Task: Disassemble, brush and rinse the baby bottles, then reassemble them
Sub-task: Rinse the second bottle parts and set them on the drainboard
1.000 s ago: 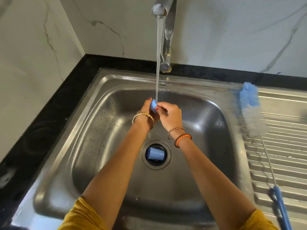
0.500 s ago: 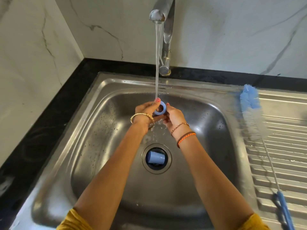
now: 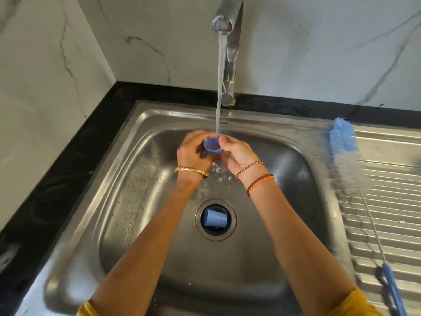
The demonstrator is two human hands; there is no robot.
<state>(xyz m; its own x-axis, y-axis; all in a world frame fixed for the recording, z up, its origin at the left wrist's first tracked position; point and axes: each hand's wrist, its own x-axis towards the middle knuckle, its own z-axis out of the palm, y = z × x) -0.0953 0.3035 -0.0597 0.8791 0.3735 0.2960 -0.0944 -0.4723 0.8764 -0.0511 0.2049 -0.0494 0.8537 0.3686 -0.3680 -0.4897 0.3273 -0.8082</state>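
Holding the small blue plastic bottle ring (image 3: 213, 145) under the tap water, both hands (image 3: 193, 151) (image 3: 239, 156) pinch it, so rinsing is underway, while the blue plastic cap (image 3: 215, 218) in the drain waits

Both forearms reach forward side by side, drawing closer toward the wrists, with yellow sleeves at the near ends. The left hand (image 3: 193, 149) is raised with its back to the camera, fingers curled inward round the left side of a small blue ring (image 3: 213, 147), a gold bangle on the wrist. The right hand (image 3: 237, 153) faces it, thumb up with a red nail at the ring's right edge, fingers curled beneath; beaded and orange corded bracelets circle that wrist. The two hands nearly touch, both pinching the ring between them
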